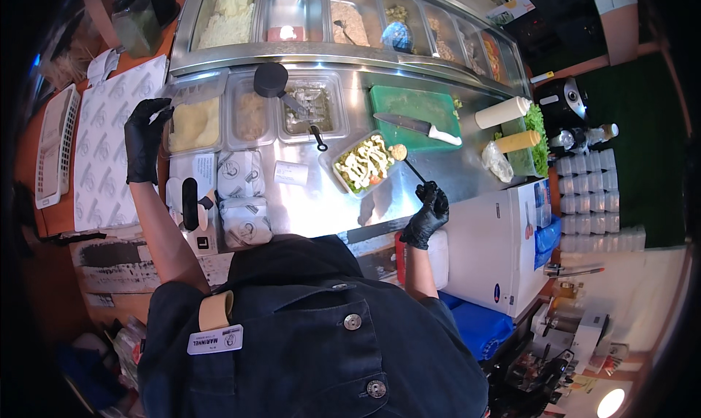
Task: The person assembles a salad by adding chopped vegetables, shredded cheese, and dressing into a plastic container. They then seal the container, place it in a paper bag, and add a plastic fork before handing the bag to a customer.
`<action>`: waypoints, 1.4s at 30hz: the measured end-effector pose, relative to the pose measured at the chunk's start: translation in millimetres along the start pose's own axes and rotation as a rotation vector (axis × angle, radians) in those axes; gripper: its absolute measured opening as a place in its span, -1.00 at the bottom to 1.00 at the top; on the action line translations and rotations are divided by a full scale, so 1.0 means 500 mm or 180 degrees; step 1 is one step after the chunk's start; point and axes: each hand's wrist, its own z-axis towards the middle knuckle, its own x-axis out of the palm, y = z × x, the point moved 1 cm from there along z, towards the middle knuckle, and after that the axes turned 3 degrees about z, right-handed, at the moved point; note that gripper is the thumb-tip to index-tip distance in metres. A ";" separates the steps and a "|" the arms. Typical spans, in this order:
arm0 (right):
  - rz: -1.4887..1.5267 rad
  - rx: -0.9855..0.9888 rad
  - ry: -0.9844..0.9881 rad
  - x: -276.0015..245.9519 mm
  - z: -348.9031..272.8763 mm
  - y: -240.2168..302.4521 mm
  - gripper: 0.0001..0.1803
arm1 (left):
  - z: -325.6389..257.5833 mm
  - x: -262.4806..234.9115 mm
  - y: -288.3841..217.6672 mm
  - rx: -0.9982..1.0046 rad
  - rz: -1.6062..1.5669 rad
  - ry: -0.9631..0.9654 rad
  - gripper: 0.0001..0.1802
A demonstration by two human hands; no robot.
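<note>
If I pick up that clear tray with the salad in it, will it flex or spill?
The clear tray looks thin-walled and open-topped, so it would probably bend under one-handed lifting. It looks heaped, with sauce on top, so tilting could spill. On the smooth steel counter it would likely slide easily.

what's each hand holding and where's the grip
Right hand holds a scoop by its handle's end, over the salad container. Left hand rests on the tub, holding nothing.

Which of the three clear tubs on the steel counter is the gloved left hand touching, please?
The leftmost tub, filled with pale yellow mash; the left hand rests at its left edge.
</note>
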 end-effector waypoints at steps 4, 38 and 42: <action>-0.0133 0.0032 0.0103 -0.002 -0.005 0.004 -0.84 | -0.001 0.002 -0.007 -0.0040 -0.0034 -0.0001 -0.73; -0.1098 -0.0347 0.0961 0.032 -0.136 0.112 -0.82 | -0.010 0.002 0.006 -0.0070 0.0013 0.0024 -0.75; -0.1042 -0.0435 0.0906 0.038 -0.134 0.109 -0.82 | -0.009 0.001 0.004 -0.0039 0.0019 -0.0002 -0.75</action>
